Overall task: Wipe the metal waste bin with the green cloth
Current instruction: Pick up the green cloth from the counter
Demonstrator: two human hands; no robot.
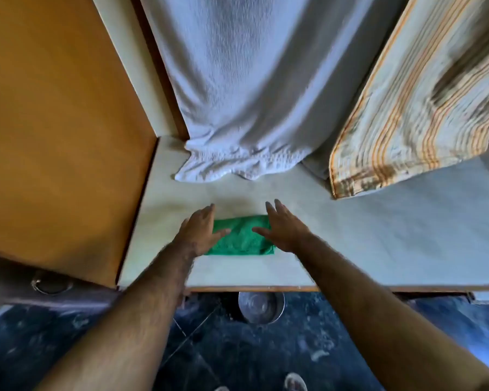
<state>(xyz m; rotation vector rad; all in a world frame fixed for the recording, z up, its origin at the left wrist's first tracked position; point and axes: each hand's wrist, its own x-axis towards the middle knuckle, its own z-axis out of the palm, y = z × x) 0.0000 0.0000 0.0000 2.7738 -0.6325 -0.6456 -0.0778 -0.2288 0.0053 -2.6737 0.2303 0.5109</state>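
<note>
The green cloth (242,235) lies folded in a flat rectangle on the pale tabletop (364,235), near its front edge. Both hands are spread flat with fingers extended, clamped on nothing. The left hand (199,231) rests over the cloth's left end, its thumb pointing across the fabric. The right hand (284,228) covers the cloth's right end, thumb likewise turned inward. The two hands are apart, with the green middle of the cloth showing between them. Whether the palms press on the cloth or hover just above it cannot be told.

The metal waste bin (261,307) stands on the dark floor (266,356) below the tabletop's front edge, partly hidden beneath it. Its open round mouth faces up; the inside looks like bare shiny metal, though blur makes any contents hard to judge.

At the back of the tabletop a white towel (237,94) hangs down and bunches on the surface. A striped cloth (407,114) hangs to its right. An orange-brown panel (54,122) stands at the left.
</note>
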